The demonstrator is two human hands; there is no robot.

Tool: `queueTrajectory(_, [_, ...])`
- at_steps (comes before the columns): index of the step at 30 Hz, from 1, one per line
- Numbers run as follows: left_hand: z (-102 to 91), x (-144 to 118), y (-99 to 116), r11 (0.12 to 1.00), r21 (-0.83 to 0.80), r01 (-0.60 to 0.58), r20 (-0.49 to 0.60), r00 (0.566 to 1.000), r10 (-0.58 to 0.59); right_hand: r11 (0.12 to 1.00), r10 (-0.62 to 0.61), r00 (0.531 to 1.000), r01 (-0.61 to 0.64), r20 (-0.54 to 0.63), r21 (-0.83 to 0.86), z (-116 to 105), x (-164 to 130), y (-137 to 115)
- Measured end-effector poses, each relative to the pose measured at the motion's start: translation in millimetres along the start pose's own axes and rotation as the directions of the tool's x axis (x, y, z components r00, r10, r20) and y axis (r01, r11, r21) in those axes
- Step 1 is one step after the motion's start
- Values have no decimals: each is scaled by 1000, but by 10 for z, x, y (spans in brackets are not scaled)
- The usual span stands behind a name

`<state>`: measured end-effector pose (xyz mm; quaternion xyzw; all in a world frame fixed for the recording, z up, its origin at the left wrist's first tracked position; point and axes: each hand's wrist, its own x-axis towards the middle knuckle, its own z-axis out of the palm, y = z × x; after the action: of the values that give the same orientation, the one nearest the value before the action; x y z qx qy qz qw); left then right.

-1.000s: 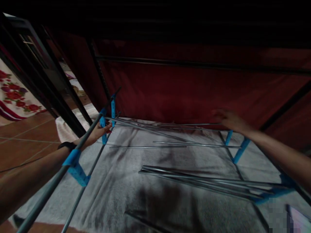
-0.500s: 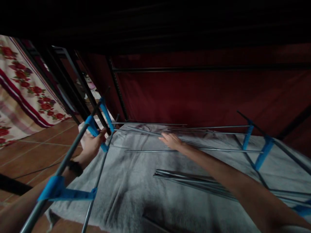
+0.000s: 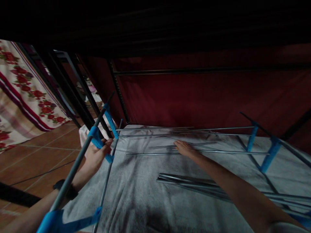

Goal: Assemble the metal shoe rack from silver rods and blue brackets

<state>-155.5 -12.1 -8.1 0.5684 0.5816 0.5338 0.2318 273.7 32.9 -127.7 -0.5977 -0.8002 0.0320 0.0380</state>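
Observation:
My left hand [image 3: 96, 154], with a dark band at the wrist, is closed around a blue plastic connector [image 3: 96, 139] on the left end frame. That frame joins two grey metal tubes [image 3: 73, 171] with several blue connectors. Farther right, my right hand [image 3: 184, 148] reaches over the grey blanket with its fingers curled down on a thin metal rod [image 3: 157, 147]. Other rods cross close under and beside this hand, and a long rod [image 3: 230, 151] runs from there to a blue connector [image 3: 268, 155] of the right end frame.
A bundle of metal tubes [image 3: 184, 181] lies on the grey blanket [image 3: 126, 187] below my right forearm. Dark red cloth [image 3: 206, 100] hangs behind, crossed by a black bar [image 3: 194, 72]. Black posts [image 3: 70, 94], tiled floor [image 3: 39, 158] and a flowered cloth [image 3: 31, 97] are at left.
The view has shifted slightly, so both frames sit lower and farther right. A rod at my right hand has swung from a diagonal to nearly level. My left hand keeps its hold on the connector.

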Motion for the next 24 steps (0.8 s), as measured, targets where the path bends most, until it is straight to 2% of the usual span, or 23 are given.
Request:
queueTrajectory(2, [-50, -50, -31, 999, -52, -5, 34, 999, 7, 1000, -7, 999, 7, -37, 1, 32, 0, -66])
queueTrajectory(4, [-88, -135, -46, 997, -74, -17, 66, 998, 22, 999, -33, 987, 35, -155, 8, -7, 17, -223])
queueTrajectory(7, [-116, -313, -2, 1000, -31, 3, 86, 996, 0, 990, -115, 910, 136, -398, 25, -186, 120, -582])
queueTrajectory(9, [-124, -436, 61, 1000, 11, 28, 68, 997, -29, 973, -195, 876, 230, -442, 28, -345, 246, -832])
queueTrajectory(11, [-134, -544, 118, 999, 25, 33, 65, 997, -34, 958, -244, 903, 282, -354, 59, -497, 405, -1034])
queueTrajectory(14, [-164, -679, 164, 1000, 9, 3, 112, 994, -4, 950, -241, 962, 261, -131, 173, -662, 647, -1210])
queueTrajectory(16, [-190, -756, 189, 1000, 10, -11, 131, 991, 9, 945, -239, 971, 225, 29, 238, -715, 769, -1264])
queueTrajectory(18, [-211, -823, 225, 1000, 18, -18, 110, 994, 15, 940, -252, 959, 210, 133, 270, -721, 835, -1293])
queueTrajectory(24, [-161, -913, 247, 999, 39, 21, 52, 998, -22, 936, -247, 965, 212, 92, 280, -582, 749, -1315])
